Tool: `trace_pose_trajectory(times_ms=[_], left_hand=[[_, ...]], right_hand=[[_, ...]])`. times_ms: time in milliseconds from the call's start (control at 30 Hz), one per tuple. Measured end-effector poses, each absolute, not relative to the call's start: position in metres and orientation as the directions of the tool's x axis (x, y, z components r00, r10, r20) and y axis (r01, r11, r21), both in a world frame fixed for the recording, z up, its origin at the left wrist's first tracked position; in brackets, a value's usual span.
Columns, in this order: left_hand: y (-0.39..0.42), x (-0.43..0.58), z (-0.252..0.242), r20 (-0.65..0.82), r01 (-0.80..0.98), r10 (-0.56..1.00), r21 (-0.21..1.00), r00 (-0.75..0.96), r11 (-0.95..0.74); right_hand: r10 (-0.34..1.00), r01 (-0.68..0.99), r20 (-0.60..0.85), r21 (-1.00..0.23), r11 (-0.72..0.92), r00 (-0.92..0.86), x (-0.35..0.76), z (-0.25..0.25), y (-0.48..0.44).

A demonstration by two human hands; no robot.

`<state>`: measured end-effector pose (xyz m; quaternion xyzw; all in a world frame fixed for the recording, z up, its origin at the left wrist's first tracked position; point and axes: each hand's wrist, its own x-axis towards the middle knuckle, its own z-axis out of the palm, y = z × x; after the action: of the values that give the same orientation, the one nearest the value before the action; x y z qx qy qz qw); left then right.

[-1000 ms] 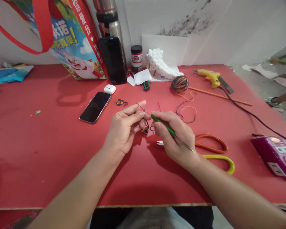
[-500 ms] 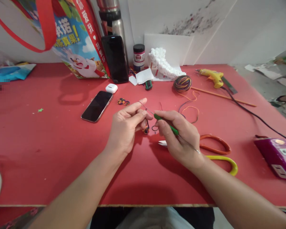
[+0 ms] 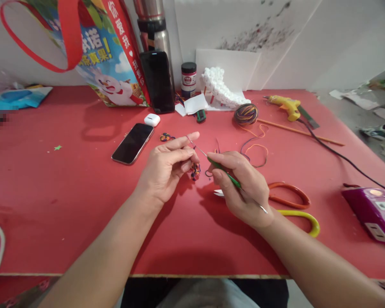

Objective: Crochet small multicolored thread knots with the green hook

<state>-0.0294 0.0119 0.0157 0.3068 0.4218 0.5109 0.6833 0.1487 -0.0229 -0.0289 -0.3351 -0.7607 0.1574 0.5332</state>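
My left hand (image 3: 167,169) is closed, pinching a small multicoloured crochet piece (image 3: 195,171) and a thin strand of yarn drawn over its forefinger. My right hand (image 3: 240,188) is closed around a green-handled crochet hook (image 3: 223,173), whose metal tip points at the left fingertips. Both hands hover over the middle of the red table (image 3: 67,192). The yarn trails right towards a multicoloured yarn ball (image 3: 245,114).
Scissors with orange and yellow handles (image 3: 291,205) lie just right of my right hand. A phone (image 3: 133,143), an earbud case (image 3: 152,119), a printed bag (image 3: 99,64), a flask, a second phone (image 3: 157,81), a jar, a glue gun (image 3: 284,105) and a purple power strip (image 3: 374,209) stand around.
The hands have stayed nearly in place. The crochet piece has turned a little under the left fingers and the hook tip has shifted slightly; the view has tilted a bit.
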Motion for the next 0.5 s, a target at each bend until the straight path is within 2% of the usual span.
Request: trace_pose_trajectory(times_ms=[133, 267, 400, 500], left_hand=[[0.006, -0.021, 0.012, -0.203, -0.412, 0.978, 0.888, 0.048, 0.204], [0.0, -0.009, 0.008, -0.244, -0.46, 0.97, 0.861, 0.002, 0.217], [0.0, -0.007, 0.009, -0.316, -0.523, 0.948, 0.802, 0.036, 0.287], [0.003, -0.013, 0.013, -0.289, -0.507, 0.955, 0.815, 0.064, 0.28]], right_hand=[[0.712, 0.363, 0.674, -0.625, 0.691, -0.197, 0.147, -0.028, -0.024], [0.696, 0.442, 0.695, -0.575, 0.688, -0.18, 0.141, -0.029, -0.026], [0.661, 0.444, 0.721, -0.533, 0.72, -0.207, 0.138, -0.03, -0.027], [0.635, 0.392, 0.733, -0.524, 0.756, -0.243, 0.141, -0.031, -0.025]])
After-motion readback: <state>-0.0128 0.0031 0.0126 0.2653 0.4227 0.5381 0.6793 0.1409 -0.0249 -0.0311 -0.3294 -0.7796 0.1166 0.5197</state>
